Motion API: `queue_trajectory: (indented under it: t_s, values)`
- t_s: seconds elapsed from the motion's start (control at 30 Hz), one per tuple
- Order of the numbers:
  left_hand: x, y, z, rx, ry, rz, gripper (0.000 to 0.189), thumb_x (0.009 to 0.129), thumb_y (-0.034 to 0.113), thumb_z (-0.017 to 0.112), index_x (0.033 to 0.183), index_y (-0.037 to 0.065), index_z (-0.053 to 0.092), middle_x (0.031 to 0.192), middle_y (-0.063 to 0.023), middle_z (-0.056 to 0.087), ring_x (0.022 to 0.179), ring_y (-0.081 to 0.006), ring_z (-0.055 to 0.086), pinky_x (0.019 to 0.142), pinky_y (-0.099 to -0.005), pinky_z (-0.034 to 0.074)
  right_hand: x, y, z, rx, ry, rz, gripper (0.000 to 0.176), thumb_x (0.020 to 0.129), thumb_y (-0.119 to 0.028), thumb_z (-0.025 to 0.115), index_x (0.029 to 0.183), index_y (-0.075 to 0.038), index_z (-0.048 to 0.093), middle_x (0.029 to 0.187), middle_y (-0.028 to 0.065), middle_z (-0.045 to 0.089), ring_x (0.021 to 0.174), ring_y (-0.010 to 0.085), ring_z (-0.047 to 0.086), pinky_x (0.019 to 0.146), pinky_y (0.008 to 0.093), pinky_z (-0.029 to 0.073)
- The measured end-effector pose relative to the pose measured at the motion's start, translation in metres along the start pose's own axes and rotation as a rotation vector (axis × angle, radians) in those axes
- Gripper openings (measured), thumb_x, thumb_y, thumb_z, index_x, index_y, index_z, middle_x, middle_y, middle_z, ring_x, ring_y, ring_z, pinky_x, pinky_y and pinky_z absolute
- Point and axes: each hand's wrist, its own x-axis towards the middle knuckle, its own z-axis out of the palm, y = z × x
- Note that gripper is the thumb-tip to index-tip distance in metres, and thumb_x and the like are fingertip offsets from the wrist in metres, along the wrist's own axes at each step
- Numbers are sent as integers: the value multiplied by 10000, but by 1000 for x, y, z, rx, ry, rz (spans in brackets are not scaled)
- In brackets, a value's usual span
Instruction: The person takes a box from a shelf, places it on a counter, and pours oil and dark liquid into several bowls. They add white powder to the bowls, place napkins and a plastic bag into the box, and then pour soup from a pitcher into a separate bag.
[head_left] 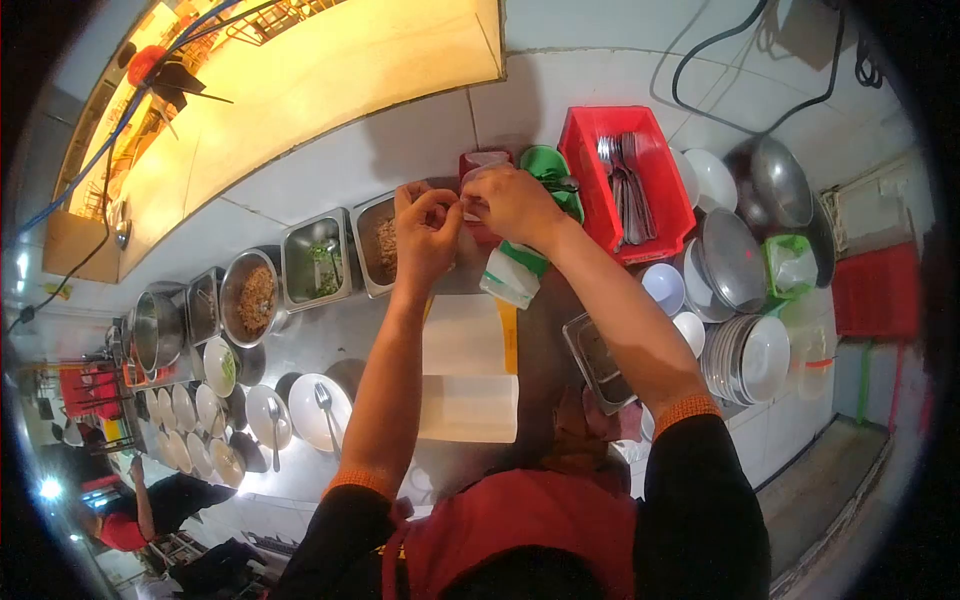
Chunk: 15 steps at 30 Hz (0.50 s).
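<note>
My left hand (428, 228) and my right hand (515, 203) meet above the back of the counter, fingers closed in a pinch. Between their fingertips is a thin, clear piece that looks like plastic film (470, 212); its exact shape is mostly hidden. Just behind the hands sits a red container (480, 160), partly covered by them. Beside it is a green container (545, 165) with spoons in it. A green and white packet (515, 273) lies below my right wrist. Nearer my body, an open white paper food box (468, 405) rests between my forearms.
Metal pans of chopped greens (312, 262) and brown crumbly food (373, 240) line the left, beside a bowl of brown food (250, 297). Plates with cutlery (320, 408) stand nearer. To the right are a red cutlery bin (583, 150) and stacked plates (762, 360). Another person (150, 510) is far left.
</note>
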Motion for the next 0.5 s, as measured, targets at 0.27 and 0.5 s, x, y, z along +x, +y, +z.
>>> queue_trajectory:
  t_s: [0.27, 0.5]
  values:
    - [1, -8, -14, -126, -14, 2, 126, 832, 93, 747, 926, 33, 688, 1021, -71, 558, 725, -87, 560, 634, -221, 452, -6, 0, 6, -187, -101, 82, 121, 791, -188, 650, 811, -90, 721, 911, 141, 701, 914, 336, 670, 808, 445, 533]
    - [-2, 15, -2, 160, -52, 94, 153, 795, 56, 745, 944, 46, 711, 968, -94, 620, 640, -149, 583, 588, -257, 482, -5, -3, 0, -195, -45, -1, 122, 774, -221, 678, 798, -108, 716, 864, 128, 696, 896, 316, 667, 800, 445, 525]
